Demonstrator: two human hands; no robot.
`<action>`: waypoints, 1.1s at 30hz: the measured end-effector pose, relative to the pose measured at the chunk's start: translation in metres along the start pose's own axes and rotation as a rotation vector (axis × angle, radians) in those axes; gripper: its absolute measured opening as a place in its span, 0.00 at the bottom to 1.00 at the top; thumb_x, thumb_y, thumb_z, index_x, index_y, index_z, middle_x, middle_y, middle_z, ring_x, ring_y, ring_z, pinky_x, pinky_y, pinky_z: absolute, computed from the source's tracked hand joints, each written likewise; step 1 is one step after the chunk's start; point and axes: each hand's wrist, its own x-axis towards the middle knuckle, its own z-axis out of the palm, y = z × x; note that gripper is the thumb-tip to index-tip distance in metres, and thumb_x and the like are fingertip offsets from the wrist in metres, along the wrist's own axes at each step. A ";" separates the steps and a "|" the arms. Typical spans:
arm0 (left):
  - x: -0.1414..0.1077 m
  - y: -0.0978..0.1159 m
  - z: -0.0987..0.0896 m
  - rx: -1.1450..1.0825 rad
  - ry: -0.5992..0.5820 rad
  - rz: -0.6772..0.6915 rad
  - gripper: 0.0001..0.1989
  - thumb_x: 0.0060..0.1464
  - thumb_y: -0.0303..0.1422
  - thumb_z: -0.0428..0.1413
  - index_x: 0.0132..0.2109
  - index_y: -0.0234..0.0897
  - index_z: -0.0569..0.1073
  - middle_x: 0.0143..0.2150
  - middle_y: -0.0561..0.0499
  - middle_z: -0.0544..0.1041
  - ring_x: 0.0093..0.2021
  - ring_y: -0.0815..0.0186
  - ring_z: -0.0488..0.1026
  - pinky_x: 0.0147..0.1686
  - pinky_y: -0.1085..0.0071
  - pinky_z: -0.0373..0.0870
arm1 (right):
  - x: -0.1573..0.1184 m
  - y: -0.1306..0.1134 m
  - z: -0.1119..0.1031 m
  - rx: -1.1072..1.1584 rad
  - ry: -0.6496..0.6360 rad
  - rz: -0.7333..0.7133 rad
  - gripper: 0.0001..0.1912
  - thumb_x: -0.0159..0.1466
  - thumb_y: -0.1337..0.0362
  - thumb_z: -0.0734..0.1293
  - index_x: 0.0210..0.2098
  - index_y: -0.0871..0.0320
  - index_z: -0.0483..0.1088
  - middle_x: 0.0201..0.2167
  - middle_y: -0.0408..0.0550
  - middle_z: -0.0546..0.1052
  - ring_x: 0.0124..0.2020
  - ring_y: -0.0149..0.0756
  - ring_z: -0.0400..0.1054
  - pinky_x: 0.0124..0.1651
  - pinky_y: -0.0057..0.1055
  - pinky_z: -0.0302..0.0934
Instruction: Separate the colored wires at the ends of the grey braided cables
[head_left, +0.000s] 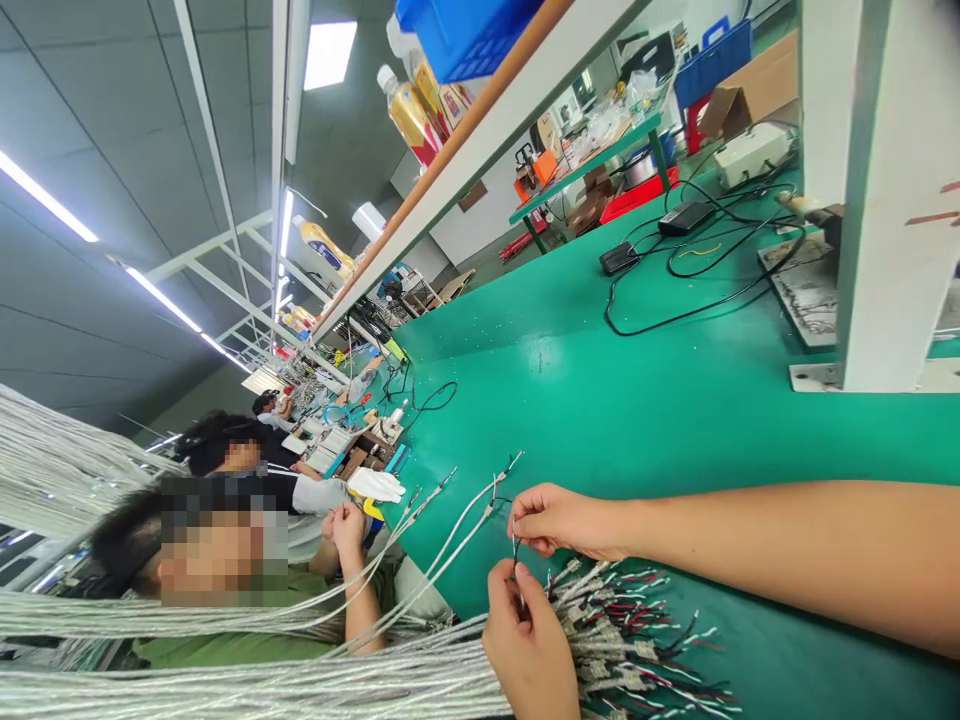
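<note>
My right hand [559, 520] reaches in from the right edge, its fingertips pinched on a thin wire [515, 545]. Just below it, my left hand [531, 640] comes up from the bottom edge, thumb and finger closed on the dark lower part of this wire. The hands are close together but apart. Beside and behind my left hand lies a thick bundle of cable ends [622, 640] with metal connectors and red, black and white wires. Long pale cables [450, 550] run in from the left, some ending near my right fingertips.
Green table [570, 400] spreads beyond my hands. Black cords with an adapter [686, 218] lie near a white post [874, 200]. A shelf beam [465, 145] crosses above, holding bottles [411, 115] and a blue basket [465, 35]. Co-workers sit at left, one person's hands [345, 530] nearby.
</note>
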 end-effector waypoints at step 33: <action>0.008 0.005 0.007 -0.273 -0.195 -0.054 0.22 0.64 0.49 0.46 0.32 0.36 0.67 0.27 0.54 0.67 0.29 0.68 0.62 0.31 0.74 0.59 | 0.000 0.010 0.005 -0.201 0.020 -0.082 0.07 0.58 0.62 0.67 0.30 0.60 0.69 0.23 0.39 0.66 0.23 0.27 0.56 0.27 0.26 0.49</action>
